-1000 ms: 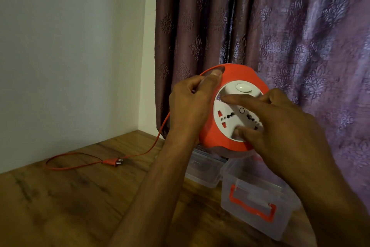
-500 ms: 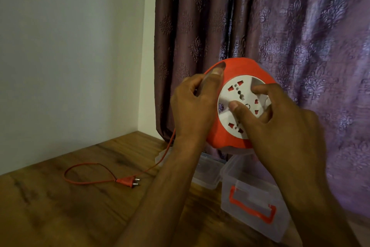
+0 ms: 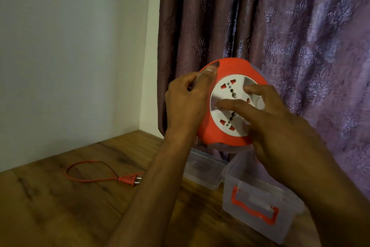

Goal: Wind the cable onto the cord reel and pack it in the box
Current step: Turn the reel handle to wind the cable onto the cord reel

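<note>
Fingers clamp the cord reel above a wooden table, beside purple curtains.

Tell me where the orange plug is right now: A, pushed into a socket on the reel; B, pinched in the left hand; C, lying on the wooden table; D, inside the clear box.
C: the orange plug lies on the wooden table at the end of a loop of cable, to the left of the clear box and the held cord reel.
</note>
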